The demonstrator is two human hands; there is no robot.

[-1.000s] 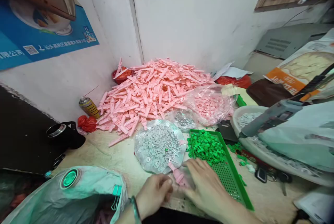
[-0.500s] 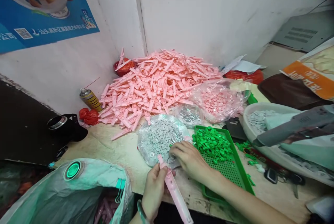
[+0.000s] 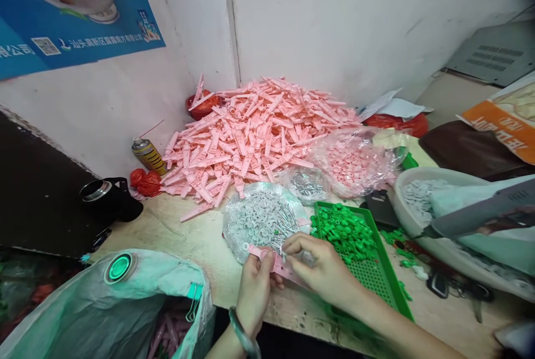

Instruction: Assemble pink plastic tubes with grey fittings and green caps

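Left hand (image 3: 254, 286) closed round pink plastic strip (image 3: 276, 267); strip held low over near edge of worktop (image 3: 200, 245), overlapping clear bag (image 3: 237, 231) of grey plastic pieces (image 3: 261, 217). Right hand (image 3: 324, 265) grip pinched on thin metal pin (image 3: 281, 248), just above strip. Green tray (image 3: 387, 270) of green plastic parts (image 3: 345, 231) just right of hands. Heap of pink plastic strips (image 3: 254, 130) far side, against wall. Pale green sack (image 3: 125, 292) near left.

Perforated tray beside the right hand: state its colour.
The tray is bright green, and the head view shows it best.
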